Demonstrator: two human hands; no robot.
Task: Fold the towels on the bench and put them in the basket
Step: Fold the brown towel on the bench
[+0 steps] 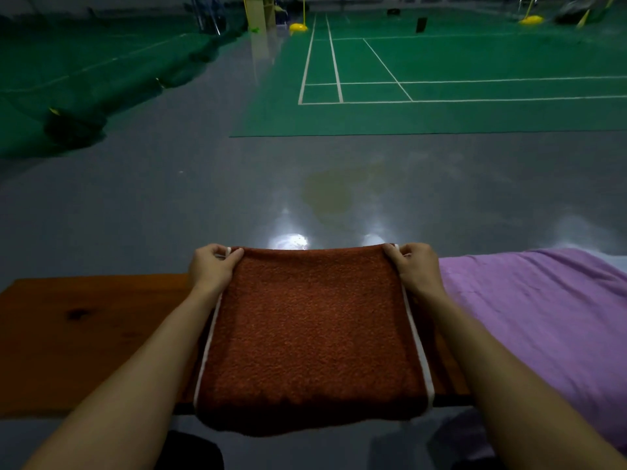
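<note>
The left hand (212, 266) pinches the far left corner of the rust-red towel (312, 337), thumb on top and fingers curled round the white-trimmed edge, and the right hand (412, 266) does the same at the far right corner. Holding both corners at once keeps the far edge taut and square, which suits either drawing that edge toward the body for another fold or lining up a fold just made; which of the two cannot be told. The towel already looks doubled, thick at its near edge, where it hangs slightly over the front of the desk (84, 334). It lies flat across the middle of this orange-brown wooden desk, bare wood showing to its left. Just to its right, a purple towel (543, 310) lies spread and unfolded, so at least one more waits its turn. No basket is in view, so the putting-away step seems some way off. Beyond the desk stretches a glossy grey floor (169, 198) with lamp glare, then a dim hall with green badminton courts (441, 62) marked in white lines and yellow post bases (298, 27) at the back.
</note>
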